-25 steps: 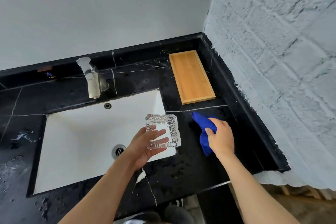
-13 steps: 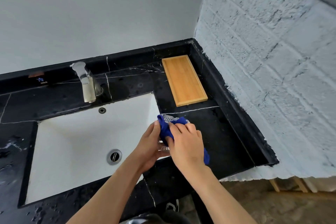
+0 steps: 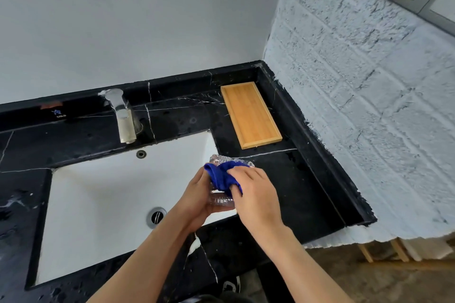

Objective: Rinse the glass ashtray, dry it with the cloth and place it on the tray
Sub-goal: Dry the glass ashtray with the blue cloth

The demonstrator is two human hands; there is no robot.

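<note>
Head view shows your left hand [image 3: 197,198] cupping the glass ashtray [image 3: 222,200] over the sink [image 3: 98,204] edge, right hand [image 3: 256,194] pinching the cloth [image 3: 221,177] against it; wipe every groove, gripping firmly.

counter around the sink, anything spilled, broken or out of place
Nothing broken. The black counter shows scattered water drops, mostly at the left edge. The wooden tray lies flat with nothing on it. The left hand holds the glass ashtray over the sink while the right hand wipes it with the blue cloth.
</note>
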